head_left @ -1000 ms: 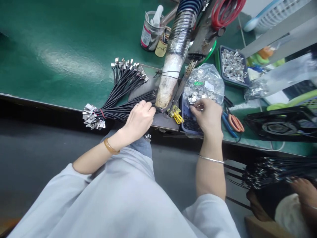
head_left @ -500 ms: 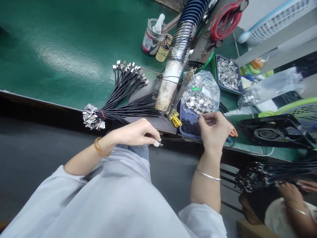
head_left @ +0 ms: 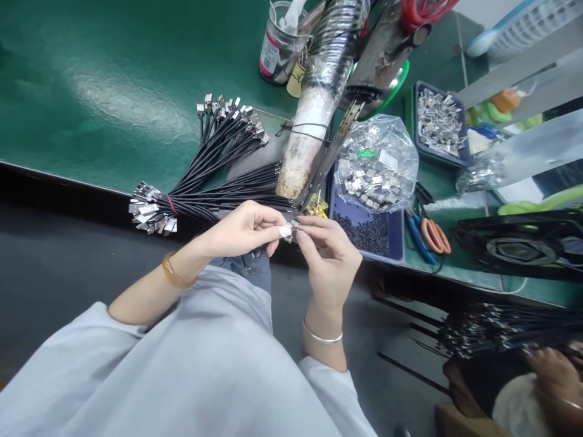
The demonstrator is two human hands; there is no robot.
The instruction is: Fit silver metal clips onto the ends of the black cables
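Note:
My left hand [head_left: 248, 229] is closed in a pinch on the end of a cable, whose thin wire tips [head_left: 294, 224] show past the fingers. A small white piece sits at the left thumb tip; I cannot tell what it is. Fingertip to fingertip with it, my right hand [head_left: 330, 252] pinches something too small to make out at those wires. Just behind the hands lies a bundle of black cables [head_left: 195, 197], tied with a red band, with metal plugs at its left end. More black cables [head_left: 221, 149] with metal plugs fan out behind it.
A blue tray [head_left: 396, 246] holds small black tube pieces [head_left: 364, 233] and a clear bag of metal parts [head_left: 380, 164]. Beside it lie orange-handled scissors [head_left: 436, 235] and blue-handled pliers [head_left: 421, 240]. A duct [head_left: 303, 133] hangs over the bench. A co-worker's hand [head_left: 553, 370] is at lower right.
My right hand has moved left from the blue tray to meet my left hand at the wire tips. My left hand has risen slightly. The view has shifted a little.

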